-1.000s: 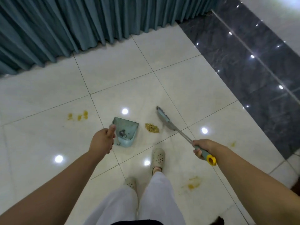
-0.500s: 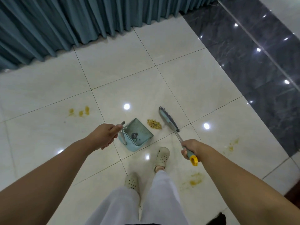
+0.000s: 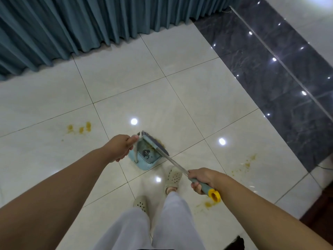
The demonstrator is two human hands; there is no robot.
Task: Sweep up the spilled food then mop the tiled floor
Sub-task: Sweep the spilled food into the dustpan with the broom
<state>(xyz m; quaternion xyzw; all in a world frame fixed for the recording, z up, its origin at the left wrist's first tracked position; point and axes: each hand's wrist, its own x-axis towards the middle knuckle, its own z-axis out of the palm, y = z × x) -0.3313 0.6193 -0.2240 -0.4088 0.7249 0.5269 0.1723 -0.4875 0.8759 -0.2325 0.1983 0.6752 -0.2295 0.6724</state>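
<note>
**Broom at the pan mouth**

L hand (image 3: pixel 120 147) grips the upright handle of the dustpan (image 3: pixel 144 157), thumb on top. Pan sits on the floor (image 3: pixel 180 98) just ahead of the person's feet, mouth facing away from them. R hand (image 3: pixel 202 178) is wrapped round the broom (image 3: pixel 156 147) grip, near its yellow end cap. Broom head lies across the pan mouth, touching it; food (image 3: pixel 159 142) shows as a blurred brownish patch right at the bristles, w/ a bit inside the pan. More yellow smears on tiles: one group left (image 3: pixel 80 128), one right (image 3: pixel 246 164), one under the R wrist (image 3: pixel 209 204). Curtain (image 3: pixel 81 24) along far wall, dark stone strip (image 3: pixel 281 73) to the right.
</note>
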